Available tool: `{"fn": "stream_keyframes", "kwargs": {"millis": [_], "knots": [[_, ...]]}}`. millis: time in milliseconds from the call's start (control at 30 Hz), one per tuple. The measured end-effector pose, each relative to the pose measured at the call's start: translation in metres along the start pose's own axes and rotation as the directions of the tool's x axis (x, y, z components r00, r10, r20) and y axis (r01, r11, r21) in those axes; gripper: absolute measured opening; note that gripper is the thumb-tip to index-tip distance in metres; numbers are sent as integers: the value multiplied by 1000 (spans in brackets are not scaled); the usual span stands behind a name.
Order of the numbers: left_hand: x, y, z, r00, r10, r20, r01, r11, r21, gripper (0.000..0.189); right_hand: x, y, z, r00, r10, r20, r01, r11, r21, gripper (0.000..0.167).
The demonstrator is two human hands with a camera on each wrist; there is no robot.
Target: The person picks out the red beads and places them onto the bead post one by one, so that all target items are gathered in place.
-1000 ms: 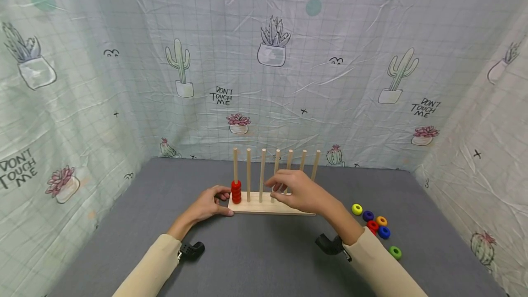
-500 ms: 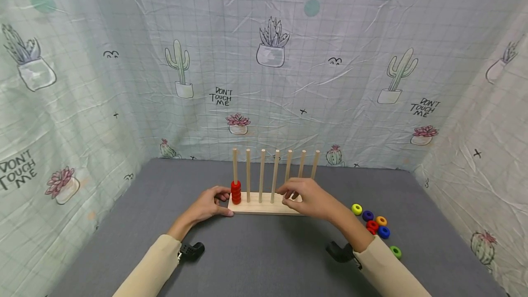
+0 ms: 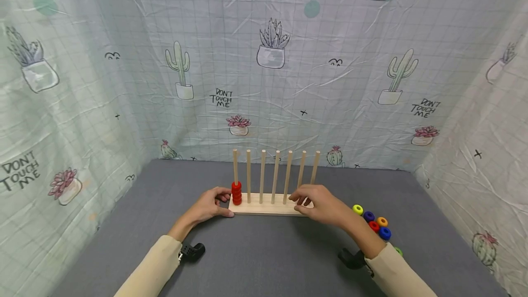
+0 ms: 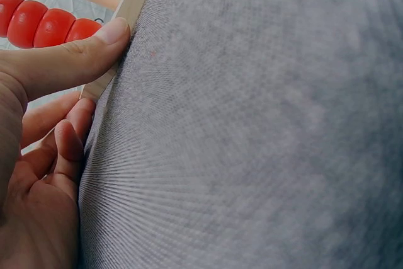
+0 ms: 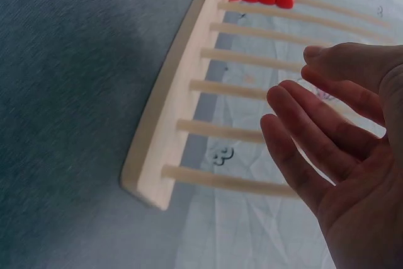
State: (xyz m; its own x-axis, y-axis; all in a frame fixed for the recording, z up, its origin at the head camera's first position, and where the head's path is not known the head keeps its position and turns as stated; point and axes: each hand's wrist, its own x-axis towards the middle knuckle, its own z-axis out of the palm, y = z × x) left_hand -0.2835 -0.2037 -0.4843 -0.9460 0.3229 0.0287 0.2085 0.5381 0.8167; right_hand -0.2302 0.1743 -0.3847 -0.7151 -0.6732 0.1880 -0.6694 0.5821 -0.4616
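A wooden peg board [image 3: 264, 210] with several upright pegs [image 3: 261, 175] stands on the grey table. Red rings [image 3: 236, 193] are stacked on its leftmost peg; the other pegs bear no rings where visible. My left hand [image 3: 208, 206] grips the board's left end, and in the left wrist view its thumb [image 4: 94, 48] lies on the front edge beside the red rings [image 4: 54, 28]. Over the board's right part hovers my right hand [image 3: 321, 204], fingers loosely bent. Nothing lies between these fingers in the right wrist view, where the hand [image 5: 356, 162] is apart from the base [image 5: 157, 124].
Right of the board lie loose rings: yellow [image 3: 354, 211], purple [image 3: 366, 218], orange [image 3: 380, 224], red [image 3: 371, 229], blue [image 3: 382, 235] and green [image 3: 399, 252], the last partly behind the right sleeve [image 3: 396, 272]. A cactus-print cloth [image 3: 305, 81] hangs behind the table.
My right hand has moved right and slightly down, from the middle pegs to the right end of the board. The left hand keeps its hold, and the red stack stays put.
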Motion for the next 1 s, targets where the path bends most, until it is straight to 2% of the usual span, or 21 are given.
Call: {"fn": "stream_keyframes", "kwargs": {"millis": [467,867,1000], "knots": [[0,-1,0,1000,14,0,-14,1000,0,75,-27,27,1,999,45,-27,-46,999,-16,21],[1,0,-1,1000,2,1,-2,1000,-9,74,-43,42,-5,995,88,-44,-89,996,-26,21],[2,-1,0,1000,2,1,-2,1000,-4,74,-52,51,-8,991,116,-73,-119,992,-45,22]]}}
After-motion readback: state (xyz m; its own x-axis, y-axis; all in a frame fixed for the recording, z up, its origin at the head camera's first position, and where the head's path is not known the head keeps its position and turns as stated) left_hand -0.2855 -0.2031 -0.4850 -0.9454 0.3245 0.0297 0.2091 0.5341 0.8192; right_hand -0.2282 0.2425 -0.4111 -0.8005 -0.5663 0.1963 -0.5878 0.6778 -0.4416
